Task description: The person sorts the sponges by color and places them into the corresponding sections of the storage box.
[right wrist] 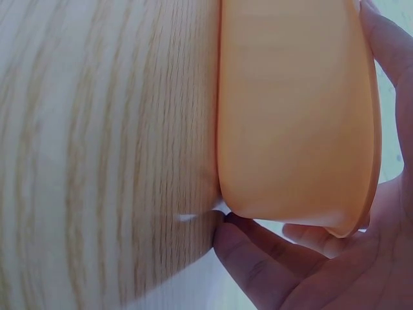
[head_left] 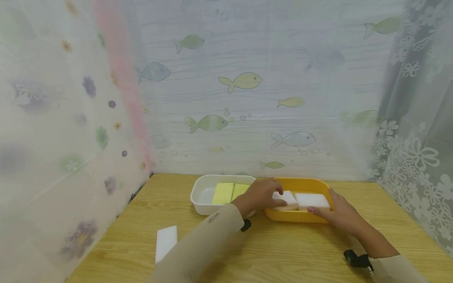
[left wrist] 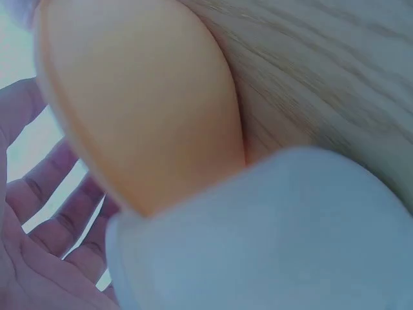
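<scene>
An orange plastic container [head_left: 301, 217] stands on the table, with two white sponge-like blocks lying in it, a left block [head_left: 291, 200] and a right block [head_left: 312, 201]. My right hand [head_left: 345, 214] grips its right end, thumb over the front rim and fingers along the outside. Over the container's left end is my left hand [head_left: 262, 193], thumb and fingers spread apart beside the left white block. Whether they touch it I cannot tell. In the left wrist view, gaps show between the loosely bent fingers [left wrist: 55, 226].
Left of the orange container stands a white container [head_left: 199, 206] holding yellow blocks [head_left: 223, 192], partly behind my left hand. Another white block [head_left: 165, 241] lies on the table by my left sleeve. A fish-patterned curtain [head_left: 244, 129] hangs at the table's back edge.
</scene>
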A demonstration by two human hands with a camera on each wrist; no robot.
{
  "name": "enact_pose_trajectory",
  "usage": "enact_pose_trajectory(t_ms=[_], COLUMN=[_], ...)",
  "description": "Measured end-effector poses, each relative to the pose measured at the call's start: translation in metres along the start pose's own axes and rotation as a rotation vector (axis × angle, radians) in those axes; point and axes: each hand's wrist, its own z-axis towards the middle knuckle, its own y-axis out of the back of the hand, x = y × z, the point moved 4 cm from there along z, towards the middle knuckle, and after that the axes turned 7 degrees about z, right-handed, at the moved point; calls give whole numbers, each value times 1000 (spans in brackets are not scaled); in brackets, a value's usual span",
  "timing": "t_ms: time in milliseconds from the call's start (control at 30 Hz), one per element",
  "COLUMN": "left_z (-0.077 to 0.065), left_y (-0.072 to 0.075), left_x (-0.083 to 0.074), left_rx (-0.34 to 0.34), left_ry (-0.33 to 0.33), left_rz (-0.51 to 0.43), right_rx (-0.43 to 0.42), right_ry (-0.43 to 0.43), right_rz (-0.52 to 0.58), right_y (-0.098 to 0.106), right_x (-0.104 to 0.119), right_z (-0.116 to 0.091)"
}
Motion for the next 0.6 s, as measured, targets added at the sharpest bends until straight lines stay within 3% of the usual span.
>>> enact_pose_trajectory(t_ms=[167, 333, 600], left_z=[-24, -47, -88], left_y=[7, 13, 25], left_x=[18, 33, 54], left_rx=[3, -12, -21], left_ry=[40, 35, 48], left_rz=[-76, -65, -73], right_rx=[16, 53, 50], right_ry=[-15, -57, -52], right_rz=[-17, -30, -41], right_y=[0, -1, -1], right_x=[-2, -6, -4], right_z=[0, -1, -1])
